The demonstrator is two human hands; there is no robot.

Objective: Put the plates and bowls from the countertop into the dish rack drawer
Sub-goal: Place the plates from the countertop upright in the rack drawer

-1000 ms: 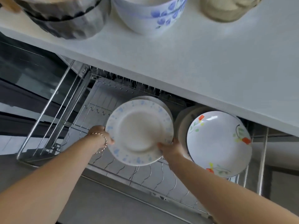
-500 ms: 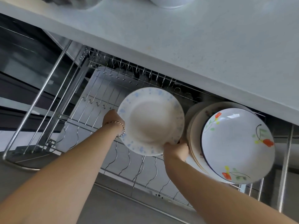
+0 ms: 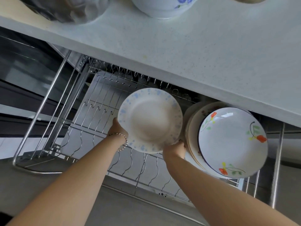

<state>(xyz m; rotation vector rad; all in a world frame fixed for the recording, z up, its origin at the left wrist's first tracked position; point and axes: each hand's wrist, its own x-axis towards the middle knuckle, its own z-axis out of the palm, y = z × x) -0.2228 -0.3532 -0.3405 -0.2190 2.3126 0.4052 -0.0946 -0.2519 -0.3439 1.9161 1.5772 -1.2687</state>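
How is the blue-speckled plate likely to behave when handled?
The blue-speckled plate looks like glazed ceramic, so probably stiff and breakable against the wire rack. Its smooth rim may be slippery; the left hand and right hand hold opposite edges.

Glossy ceramic plate (image 3: 150,120), shiny metal wire dish rack (image 3: 91,111), matt speckled countertop (image 3: 203,54).

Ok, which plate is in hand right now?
The round white plate with blue speckled rim, held by the left hand and right hand; the red-flowered white plate stands racked to its right.
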